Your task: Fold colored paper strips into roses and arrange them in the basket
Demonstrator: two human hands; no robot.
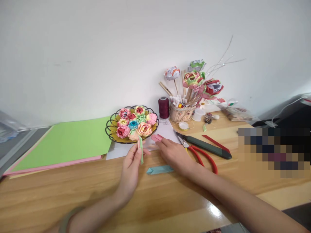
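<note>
My left hand (131, 165) is closed round a small stack of folded paper strips (141, 150), green and pink, held upright in front of the basket. My right hand (173, 153) reaches over the table from the right, its fingertips on a folded pink paper strip (156, 138); the thumb is partly blurred. Below that hand a folded blue paper strip (159, 170) lies on the table, its right end hidden. Beside the right wrist are red-handled scissors (204, 157), partly covered, and a dark green utility knife (209, 147).
A yellow basket (113, 134) of paper flowers stands against the wall. Green and pink sheets (68, 142) lie left, a white sheet (116, 150) underneath the basket. Behind are a maroon thread spool (163, 108) and a pot (181, 113) of stemmed paper flowers. A red strip (216, 144) lies right.
</note>
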